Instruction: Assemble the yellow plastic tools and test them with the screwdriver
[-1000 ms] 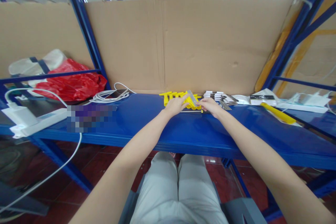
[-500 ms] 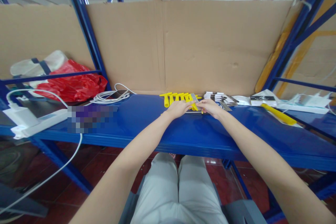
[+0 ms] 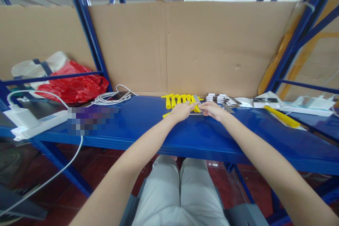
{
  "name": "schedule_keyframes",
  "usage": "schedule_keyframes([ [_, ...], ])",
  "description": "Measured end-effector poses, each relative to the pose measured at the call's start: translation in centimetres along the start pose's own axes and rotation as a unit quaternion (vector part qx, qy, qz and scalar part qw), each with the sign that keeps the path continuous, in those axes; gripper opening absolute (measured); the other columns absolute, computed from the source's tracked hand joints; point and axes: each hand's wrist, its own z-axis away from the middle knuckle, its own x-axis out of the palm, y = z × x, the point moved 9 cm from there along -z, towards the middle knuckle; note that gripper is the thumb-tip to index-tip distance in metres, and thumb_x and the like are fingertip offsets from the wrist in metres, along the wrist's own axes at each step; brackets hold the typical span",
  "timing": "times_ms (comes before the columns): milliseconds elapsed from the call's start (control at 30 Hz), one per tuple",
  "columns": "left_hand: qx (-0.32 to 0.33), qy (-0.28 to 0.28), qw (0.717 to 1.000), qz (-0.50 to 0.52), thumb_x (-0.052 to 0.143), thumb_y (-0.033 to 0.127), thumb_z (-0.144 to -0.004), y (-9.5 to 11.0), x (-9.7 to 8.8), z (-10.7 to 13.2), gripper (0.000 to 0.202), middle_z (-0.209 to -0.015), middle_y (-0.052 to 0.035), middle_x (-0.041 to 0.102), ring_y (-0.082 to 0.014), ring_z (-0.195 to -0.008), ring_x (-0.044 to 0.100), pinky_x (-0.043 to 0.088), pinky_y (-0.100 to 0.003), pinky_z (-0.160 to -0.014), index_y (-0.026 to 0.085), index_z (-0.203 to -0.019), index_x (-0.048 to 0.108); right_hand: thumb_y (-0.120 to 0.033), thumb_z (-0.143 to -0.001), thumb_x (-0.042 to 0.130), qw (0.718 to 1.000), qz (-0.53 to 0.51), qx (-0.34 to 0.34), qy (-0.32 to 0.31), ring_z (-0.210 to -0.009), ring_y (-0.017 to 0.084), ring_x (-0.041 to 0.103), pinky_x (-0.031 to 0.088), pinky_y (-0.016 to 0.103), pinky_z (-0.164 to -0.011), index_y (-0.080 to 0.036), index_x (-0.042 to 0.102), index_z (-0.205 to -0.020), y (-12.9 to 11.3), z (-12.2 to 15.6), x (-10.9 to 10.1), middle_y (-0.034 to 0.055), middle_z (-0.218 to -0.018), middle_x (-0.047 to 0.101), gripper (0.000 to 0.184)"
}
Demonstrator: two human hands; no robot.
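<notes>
My right hand (image 3: 212, 109) pinches a thin grey metal blade (image 3: 197, 99) that points up and to the left. Just left of it, my left hand (image 3: 182, 111) has its fingers curled near the blade; what they hold, if anything, is hidden. Behind both hands lies a row of several yellow T-shaped plastic handles (image 3: 168, 102). A flat dark strip (image 3: 196, 114) lies under the hands, and a yellow end (image 3: 166, 115) sticks out left of my left hand.
Right of the hands lie stacked white-and-black packets (image 3: 215, 97) and loose metal pieces (image 3: 227, 108). Farther right is a long yellow tool (image 3: 282, 116). Coiled white cable (image 3: 111, 98), a power strip (image 3: 43, 124) and a red plastic bag (image 3: 75, 84) are left. Cardboard (image 3: 212, 46) stands behind.
My left hand has drawn slightly left and down from the blade, widening the gap between the hands. My right hand stays nearly in place with the blade.
</notes>
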Motion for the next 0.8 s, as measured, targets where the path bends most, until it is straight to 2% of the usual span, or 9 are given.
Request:
schedule_keyframes([
  [200, 0.002, 0.004, 1.0, 0.005, 0.035, 0.029, -0.101, 0.1, -0.2, 0.2, 0.049, -0.128, -0.0151, 0.061, -0.0279, -0.11, 0.064, 0.049, -0.039, -0.087, 0.03, -0.15, 0.038, -0.024, -0.071, 0.079, 1.0, 0.022, -0.005, -0.002, -0.044, 0.005, 0.037, 0.029, 0.018, -0.042, -0.016, 0.051, -0.059, 0.0, 0.0, 0.0, -0.0037, -0.05, 0.047, 0.032],
  [433, 0.0, 0.014, 1.0, 0.017, 0.033, 0.031, -0.101, 0.1, -0.5, 0.1, 0.049, -0.125, -0.0147, 0.063, -0.027, -0.109, 0.064, 0.049, -0.037, -0.087, 0.029, -0.15, 0.039, -0.021, -0.073, 0.074, 1.0, 0.011, -0.013, -0.003, -0.043, 0.006, 0.038, 0.03, 0.019, -0.042, -0.017, 0.05, -0.063, -0.7, 0.2, 0.0, -0.0036, -0.051, 0.048, 0.027],
  [600, 0.022, 0.007, 1.0, 0.011, 0.032, 0.031, -0.101, 0.9, -0.4, 0.1, 0.05, -0.123, -0.0128, 0.063, -0.0253, -0.109, 0.063, 0.05, -0.034, -0.086, 0.029, -0.151, 0.037, -0.015, -0.082, 0.058, 0.999, -0.018, -0.013, 0.049, -0.047, 0.009, 0.046, 0.029, 0.019, -0.042, -0.016, 0.054, -0.07, -0.9, 0.0, -0.8, -0.0002, -0.058, 0.054, 0.013],
  [800, 0.06, -0.005, 0.998, -0.016, 0.03, 0.031, -0.102, 2.3, -0.1, 0.2, 0.05, -0.122, -0.0109, 0.062, -0.0228, -0.107, 0.063, 0.051, -0.033, -0.085, 0.032, -0.151, 0.035, -0.021, -0.082, 0.06, 0.994, 0.032, -0.025, 0.097, -0.046, 0.009, 0.042, 0.033, 0.02, -0.046, -0.018, 0.053, -0.067, -0.6, -0.3, -1.9, -0.0033, -0.053, 0.049, 0.017],
])
